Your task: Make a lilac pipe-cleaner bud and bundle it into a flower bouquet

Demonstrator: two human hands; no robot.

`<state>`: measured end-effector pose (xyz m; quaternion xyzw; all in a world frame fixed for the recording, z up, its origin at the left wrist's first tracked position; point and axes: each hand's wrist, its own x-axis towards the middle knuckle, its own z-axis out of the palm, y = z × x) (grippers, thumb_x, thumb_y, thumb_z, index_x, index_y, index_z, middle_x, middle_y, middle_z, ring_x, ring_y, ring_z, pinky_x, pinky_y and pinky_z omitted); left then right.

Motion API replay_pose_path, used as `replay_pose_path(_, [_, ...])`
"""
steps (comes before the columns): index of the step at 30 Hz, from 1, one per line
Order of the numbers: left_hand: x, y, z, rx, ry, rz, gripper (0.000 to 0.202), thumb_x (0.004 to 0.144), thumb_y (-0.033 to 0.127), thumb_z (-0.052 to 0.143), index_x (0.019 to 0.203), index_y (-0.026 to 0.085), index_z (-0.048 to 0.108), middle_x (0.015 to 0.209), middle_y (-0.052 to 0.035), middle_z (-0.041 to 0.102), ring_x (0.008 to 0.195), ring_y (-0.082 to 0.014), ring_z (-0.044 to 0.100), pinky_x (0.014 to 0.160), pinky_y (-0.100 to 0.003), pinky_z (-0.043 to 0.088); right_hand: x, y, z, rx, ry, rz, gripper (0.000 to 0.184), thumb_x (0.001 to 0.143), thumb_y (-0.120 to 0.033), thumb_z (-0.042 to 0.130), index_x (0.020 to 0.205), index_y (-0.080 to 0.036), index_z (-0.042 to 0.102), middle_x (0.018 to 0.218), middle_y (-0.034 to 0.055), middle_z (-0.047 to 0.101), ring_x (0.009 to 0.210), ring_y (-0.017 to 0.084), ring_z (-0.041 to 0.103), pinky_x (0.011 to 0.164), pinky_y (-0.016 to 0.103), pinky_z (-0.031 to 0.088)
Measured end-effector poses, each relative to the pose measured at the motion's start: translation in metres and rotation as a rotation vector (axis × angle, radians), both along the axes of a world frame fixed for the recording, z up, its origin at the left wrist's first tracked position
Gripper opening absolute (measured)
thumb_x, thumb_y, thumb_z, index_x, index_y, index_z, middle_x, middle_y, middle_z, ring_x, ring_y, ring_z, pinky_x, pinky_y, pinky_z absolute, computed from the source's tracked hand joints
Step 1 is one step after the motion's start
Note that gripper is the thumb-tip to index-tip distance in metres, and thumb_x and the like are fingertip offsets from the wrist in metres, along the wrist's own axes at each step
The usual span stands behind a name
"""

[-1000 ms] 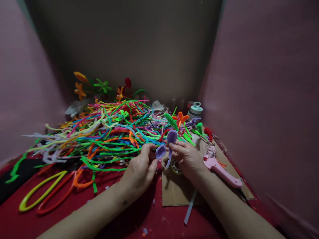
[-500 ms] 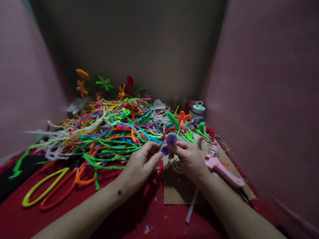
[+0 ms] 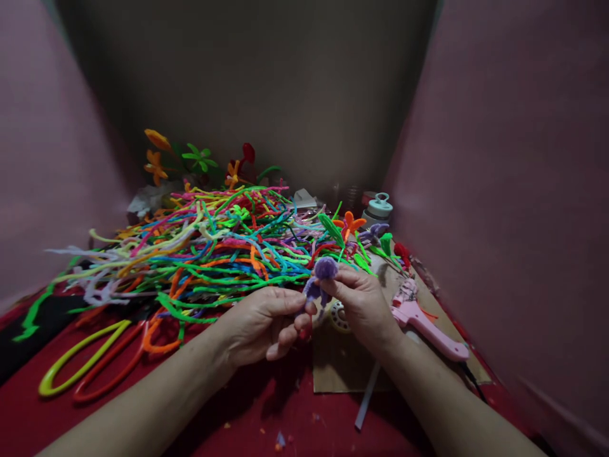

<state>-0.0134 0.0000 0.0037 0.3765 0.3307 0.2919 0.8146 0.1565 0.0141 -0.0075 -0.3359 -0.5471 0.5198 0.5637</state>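
Observation:
My right hand (image 3: 362,303) pinches a purple pipe-cleaner piece (image 3: 321,277) bent into small petal loops, held just above the table. My left hand (image 3: 259,324) sits beside it, palm turned up, its fingertips curled against the lower part of the purple piece. Behind both hands spreads a big heap of pipe cleaners (image 3: 200,247) in many colours. A roll of tape (image 3: 339,316) lies on a cardboard sheet (image 3: 347,362) under my right hand.
A pink glue gun (image 3: 425,327) lies on the cardboard to the right. Finished pipe-cleaner flowers (image 3: 354,228) and a small jar (image 3: 378,209) stand at the back right, more flowers (image 3: 190,162) at the back left. Yellow and orange loops (image 3: 85,365) lie on the red tabletop (image 3: 143,425). Pink walls close in on both sides.
The two purple loops have been brought together into one bunch at my right fingertips. My left hand has turned palm up and dropped a little lower.

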Motion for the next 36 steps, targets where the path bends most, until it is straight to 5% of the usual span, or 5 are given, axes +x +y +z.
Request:
replay_pose_path(5, [0.0, 0.004, -0.005, 0.143, 0.135, 0.146, 0.019, 0.076, 0.031, 0.061, 0.071, 0.012, 0.058, 0.058, 0.0016, 0.054, 0.034, -0.0026, 0.037, 0.03, -0.014, 0.031, 0.0, 0.004, -0.002, -0.103, 0.114, -0.001, 0.013, 0.067, -0.026, 0.069, 0.059, -0.017, 0.068, 0.072, -0.0001, 0.053, 0.063, 0.01, 0.046, 0.054, 0.022, 0.035])
replay_pose_path(11, [0.008, -0.002, 0.005, 0.681, 0.542, 0.467, 0.013, 0.074, 0.027, 0.062, 0.077, 0.015, 0.067, 0.065, 0.0018, 0.057, 0.059, -0.0097, 0.051, 0.054, -0.02, 0.04, -0.004, 0.003, -0.006, -0.307, 0.186, -0.01, 0.015, 0.064, -0.029, 0.071, 0.065, -0.016, 0.065, 0.048, -0.008, 0.032, 0.041, 0.004, 0.022, 0.04, 0.021, 0.013])
replay_pose_path(19, [0.012, -0.005, -0.004, 1.227, 0.693, 0.525, 0.015, 0.081, 0.017, 0.054, 0.085, 0.018, 0.068, 0.076, -0.0019, 0.06, 0.072, -0.0124, 0.056, 0.069, -0.023, 0.043, -0.014, -0.014, -0.003, -0.051, -0.069, -0.144, 0.015, 0.073, -0.031, 0.063, 0.071, -0.018, 0.071, 0.051, -0.0044, 0.043, 0.046, 0.008, 0.033, 0.043, 0.022, 0.024])
replay_pose_path(36, [0.014, -0.007, -0.007, 1.317, 0.835, 0.546, 0.015, 0.082, 0.017, 0.051, 0.08, 0.016, 0.065, 0.071, -0.0017, 0.06, 0.066, -0.0115, 0.057, 0.064, -0.02, 0.044, -0.021, -0.019, -0.008, 0.054, -0.122, -0.205, 0.015, 0.077, -0.021, 0.057, 0.078, -0.02, 0.071, 0.065, -0.001, 0.054, 0.065, 0.014, 0.049, 0.063, 0.025, 0.039])
